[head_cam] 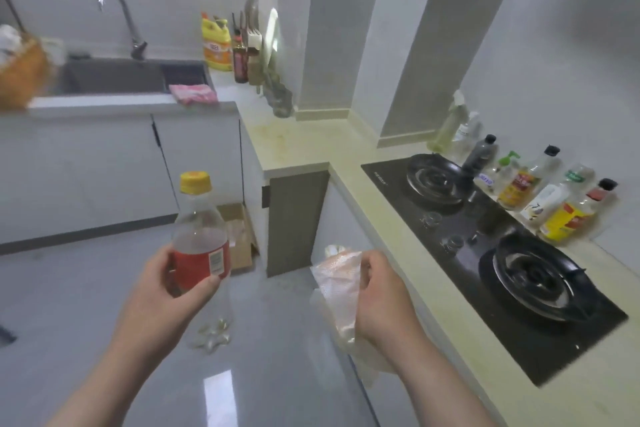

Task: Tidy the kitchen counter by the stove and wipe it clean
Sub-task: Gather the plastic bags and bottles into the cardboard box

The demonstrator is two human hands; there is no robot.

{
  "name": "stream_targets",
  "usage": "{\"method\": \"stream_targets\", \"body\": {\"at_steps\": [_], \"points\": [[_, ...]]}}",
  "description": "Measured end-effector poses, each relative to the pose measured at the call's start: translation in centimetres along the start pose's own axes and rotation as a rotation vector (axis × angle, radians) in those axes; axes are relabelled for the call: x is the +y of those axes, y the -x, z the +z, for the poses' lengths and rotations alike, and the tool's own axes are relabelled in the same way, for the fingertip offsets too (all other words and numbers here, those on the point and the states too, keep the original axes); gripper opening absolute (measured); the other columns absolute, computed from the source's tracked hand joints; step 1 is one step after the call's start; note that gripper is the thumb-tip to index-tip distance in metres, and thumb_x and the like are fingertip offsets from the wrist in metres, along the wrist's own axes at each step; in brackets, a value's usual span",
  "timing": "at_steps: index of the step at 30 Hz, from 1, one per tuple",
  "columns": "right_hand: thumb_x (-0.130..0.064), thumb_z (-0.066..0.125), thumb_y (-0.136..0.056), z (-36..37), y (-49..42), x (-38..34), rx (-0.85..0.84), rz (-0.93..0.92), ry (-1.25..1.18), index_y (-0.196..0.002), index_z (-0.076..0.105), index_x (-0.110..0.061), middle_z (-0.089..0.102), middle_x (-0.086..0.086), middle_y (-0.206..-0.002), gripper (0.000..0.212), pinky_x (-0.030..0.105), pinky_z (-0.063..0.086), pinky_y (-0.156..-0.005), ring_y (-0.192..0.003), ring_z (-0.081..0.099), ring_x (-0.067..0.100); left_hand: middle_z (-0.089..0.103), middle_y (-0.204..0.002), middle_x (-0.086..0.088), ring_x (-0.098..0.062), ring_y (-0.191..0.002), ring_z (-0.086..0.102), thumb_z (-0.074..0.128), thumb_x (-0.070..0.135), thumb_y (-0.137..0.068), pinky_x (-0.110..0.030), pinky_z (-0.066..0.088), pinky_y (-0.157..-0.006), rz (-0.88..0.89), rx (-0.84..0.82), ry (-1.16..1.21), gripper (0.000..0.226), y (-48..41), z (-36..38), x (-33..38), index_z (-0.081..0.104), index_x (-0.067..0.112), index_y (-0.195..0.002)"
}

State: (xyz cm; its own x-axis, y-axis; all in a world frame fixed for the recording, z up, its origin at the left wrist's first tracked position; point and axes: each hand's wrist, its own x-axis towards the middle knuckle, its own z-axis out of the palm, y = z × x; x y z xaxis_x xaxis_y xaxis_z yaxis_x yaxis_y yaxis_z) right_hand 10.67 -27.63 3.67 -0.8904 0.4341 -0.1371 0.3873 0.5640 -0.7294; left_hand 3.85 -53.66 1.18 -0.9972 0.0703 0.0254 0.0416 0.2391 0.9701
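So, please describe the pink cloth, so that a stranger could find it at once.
Start at the dark sink under the curved tap. On the counter edge at its right front corner lies a crumpled cloth. It is the only pink thing there.

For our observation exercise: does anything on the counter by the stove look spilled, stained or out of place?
Yes: yellowish smears mark the pale counter left of the stove and along its front edge, like dried spills.
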Motion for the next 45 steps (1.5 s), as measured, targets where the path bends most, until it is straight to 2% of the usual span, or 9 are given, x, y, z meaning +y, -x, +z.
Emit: {"method": "stream_targets", "body": {"at_steps": [10,18,23,30,34,38,41,43,45], "points": [[-0.016,0.056,-0.086,11.2,-1.5,-9.8,-0.117,-0.056,-0.044,-0.106,0.048,-0.029,0.060,-0.009,-0.104,0.024,0.024,0.050,-0.072,-0.087,0.058,-0.003,0.069,-0.097,0.016,0.008,-0.086,0.064,0.074,0.050,-0.051,-0.031,0.051,-0.081,-0.061,0.074,0.034,0.052,-3.1,-11.6,-3.1,0.056,0.050,-0.099],[-0.028,0.059,-0.082,16.2,-5.9,-14.2,-0.217,-0.115,0.064,-0.080,0.038,-0.036,0.054,-0.013,-0.088,0.023,0.023,0.039,-0.057,-0.075,0.052,0.006,0.069,-0.091,0.024,0.001,-0.081,0.066,0.073,0.040,-0.055,-0.026,0.050,-0.072,-0.055,0.127,0.030,0.041,-6.9,-14.4,-4.2,0.060,0.044,-0.093],[-0.026,0.055,-0.086,19.5,-11.6,-16.5,-0.351,-0.127,0.091,-0.091,0.048,-0.028,0.059,-0.009,-0.099,0.009,0.020,0.040,-0.060,-0.083,0.056,0.007,0.069,-0.096,0.023,-0.001,-0.086,0.066,0.071,0.047,-0.051,-0.023,0.049,-0.074,-0.085,0.146,0.011,0.044,-11.7,-15.0,-5.2,0.057,0.061,-0.091],[-0.041,0.044,-0.087,23.2,-22.7,-20.1,-0.517,-0.210,0.132,-0.104,0.061,-0.032,0.067,-0.012,-0.100,0.026,0.033,0.053,-0.086,-0.095,0.064,0.011,0.068,-0.099,0.024,0.001,-0.090,0.065,0.081,0.023,-0.071,-0.025,0.050,-0.080,-0.167,0.148,-0.074,0.046,-22.1,-15.0,-5.8,0.057,0.037,-0.107],[-0.064,0.043,-0.088,24.7,-28.3,-23.0,-0.570,-0.246,0.062,-0.094,0.059,-0.050,0.063,-0.018,-0.082,0.022,0.037,0.053,-0.088,-0.069,0.061,0.004,0.069,-0.097,0.021,-0.002,-0.090,0.066,0.079,0.013,-0.073,-0.023,0.049,-0.078,-0.174,0.166,-0.107,0.044,-27.8,-15.6,-5.0,0.058,0.035,-0.106],[-0.055,0.038,-0.094,26.3,-33.0,-25.0,-0.539,-0.301,0.188,-0.121,0.054,-0.030,0.065,-0.005,-0.117,0.041,0.035,0.048,-0.092,-0.104,0.061,0.016,0.068,-0.097,0.023,0.000,-0.089,0.065,0.078,0.006,-0.074,-0.023,0.048,-0.078,-0.164,0.197,-0.066,0.045,-32.2,-16.4,-5.0,0.058,0.035,-0.103],[-0.043,0.040,-0.092,28.0,-35.8,-26.6,-0.544,-0.381,0.287,-0.097,0.066,-0.028,0.071,-0.003,-0.096,0.031,0.029,0.052,-0.083,-0.092,0.064,0.012,0.069,-0.097,0.022,-0.001,-0.089,0.066,0.082,0.018,-0.070,-0.028,0.050,-0.082,-0.185,0.198,-0.034,0.044,-35.0,-17.1,-5.2,0.059,0.040,-0.100],[-0.034,0.058,-0.089,29.3,-37.5,-27.3,-0.497,-0.359,0.262,-0.072,0.063,-0.028,0.065,-0.009,-0.067,0.019,0.012,0.048,-0.058,-0.063,0.061,0.000,0.070,-0.098,0.021,-0.002,-0.090,0.067,0.079,0.039,-0.056,-0.028,0.050,-0.082,-0.206,0.207,-0.021,0.047,-37.3,-17.8,-5.9,0.060,0.046,-0.098],[-0.018,0.072,-0.077,30.6,-39.4,-28.6,-0.553,-0.272,0.209,-0.079,0.067,-0.022,0.068,-0.004,-0.072,0.007,0.018,0.049,-0.051,-0.063,0.066,0.010,0.070,-0.099,0.021,-0.002,-0.091,0.067,0.074,0.048,-0.049,-0.030,0.051,-0.084,-0.224,0.211,0.001,0.055,-39.9,-18.6,-6.8,0.060,0.044,-0.101]]}}
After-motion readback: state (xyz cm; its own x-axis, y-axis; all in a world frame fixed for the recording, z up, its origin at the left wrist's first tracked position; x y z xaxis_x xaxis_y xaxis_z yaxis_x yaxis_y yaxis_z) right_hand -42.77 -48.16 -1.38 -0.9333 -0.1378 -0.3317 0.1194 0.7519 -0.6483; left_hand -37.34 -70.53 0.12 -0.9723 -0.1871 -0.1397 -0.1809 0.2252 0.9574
